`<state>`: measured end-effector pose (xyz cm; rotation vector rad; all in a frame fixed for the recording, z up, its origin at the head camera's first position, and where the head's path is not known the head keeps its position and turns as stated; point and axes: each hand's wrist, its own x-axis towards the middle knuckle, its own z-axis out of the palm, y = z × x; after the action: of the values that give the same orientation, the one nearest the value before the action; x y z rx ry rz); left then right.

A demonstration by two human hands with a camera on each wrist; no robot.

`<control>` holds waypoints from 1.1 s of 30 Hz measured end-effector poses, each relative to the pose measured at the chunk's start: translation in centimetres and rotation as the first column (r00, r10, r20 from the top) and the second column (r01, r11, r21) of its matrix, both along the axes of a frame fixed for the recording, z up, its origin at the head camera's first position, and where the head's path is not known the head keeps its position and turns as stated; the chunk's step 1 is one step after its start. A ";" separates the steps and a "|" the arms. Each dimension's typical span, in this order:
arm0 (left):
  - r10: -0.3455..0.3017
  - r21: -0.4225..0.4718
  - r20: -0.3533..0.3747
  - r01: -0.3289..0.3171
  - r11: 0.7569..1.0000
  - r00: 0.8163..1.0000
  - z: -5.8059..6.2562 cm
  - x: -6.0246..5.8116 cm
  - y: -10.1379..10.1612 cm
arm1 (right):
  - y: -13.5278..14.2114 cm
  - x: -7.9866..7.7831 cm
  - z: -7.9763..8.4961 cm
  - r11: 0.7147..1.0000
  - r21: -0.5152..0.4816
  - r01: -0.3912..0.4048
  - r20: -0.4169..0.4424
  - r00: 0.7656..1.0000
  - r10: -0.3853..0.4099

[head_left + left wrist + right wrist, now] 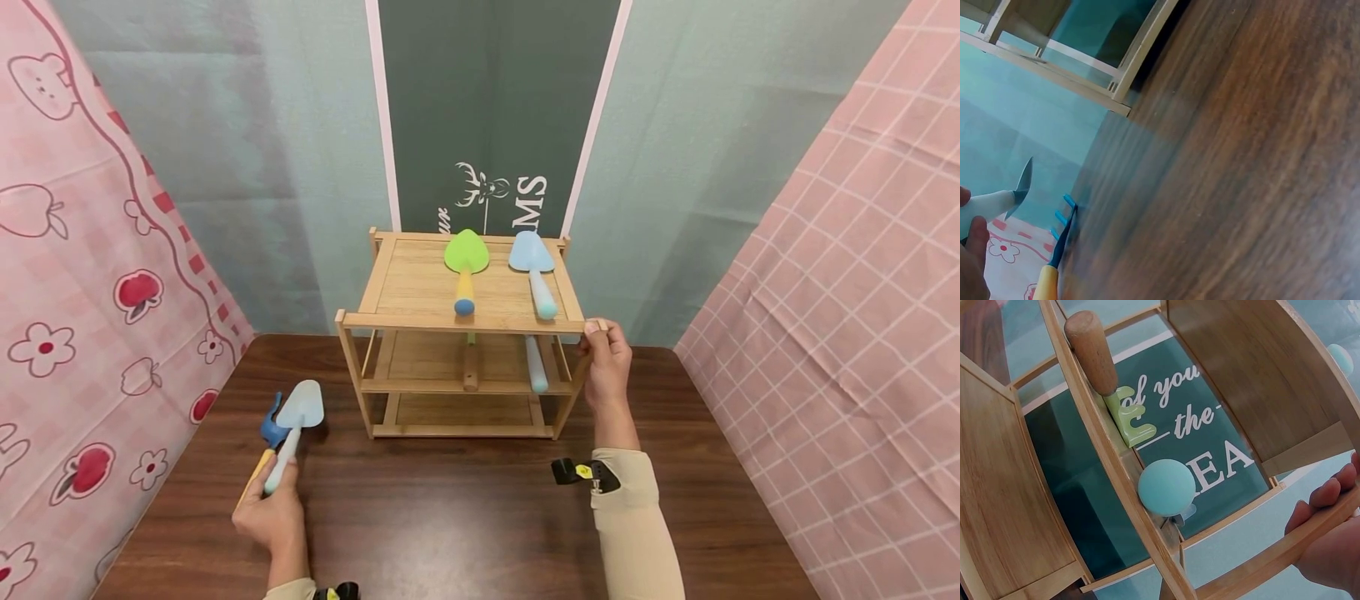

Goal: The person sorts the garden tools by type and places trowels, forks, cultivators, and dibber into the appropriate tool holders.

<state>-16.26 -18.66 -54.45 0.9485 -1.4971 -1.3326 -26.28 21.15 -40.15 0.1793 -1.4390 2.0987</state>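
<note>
My left hand (273, 518) holds a pale blue garden trowel (302, 407) by its handle, blade pointing away, above the left side of the table. Just left of that trowel, a blue hand rake (273, 430) with a yellow handle lies on the tabletop. My right hand (609, 367) grips the front right corner of a three-tier wooden shelf (420, 321). On its top board rest a green trowel (467, 250) with a yellow handle and a light blue trowel (532, 252). The middle board bears a green hand rake (1132, 422) with a wooden handle and a light-blue-handled tool (536, 367), whose head is mostly hidden.
The shelf's bottom board (465, 410) sits low over the dark wood table (450, 508). A grey-green curtain (315, 167) hangs close behind the shelf. Pink patterned cloths (97, 333) and pink checked cloths (840, 275) border the left and right sides.
</note>
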 end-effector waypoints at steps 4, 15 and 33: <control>-0.005 0.042 -0.006 0.005 0.999 1.000 0.4 0.2 0.0 | 0.0 0.0 0.0 1.000 0.000 -0.001 0.002 1.000 0.001; -0.021 -0.007 -0.252 0.020 1.000 0.967 2.0 1.0 0.7 | 0.0 -0.2 -0.1 1.000 -0.018 -0.001 0.009 1.000 0.001; -0.019 -0.092 -0.408 -0.021 0.996 0.913 5.6 2.1 1.4 | 0.0 -0.2 -0.1 1.000 -0.024 -0.005 0.001 1.000 0.005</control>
<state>-14.11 -17.22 -48.82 0.5632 -1.2214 -1.3477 -26.51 21.15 -40.25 0.1722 -1.4148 2.1193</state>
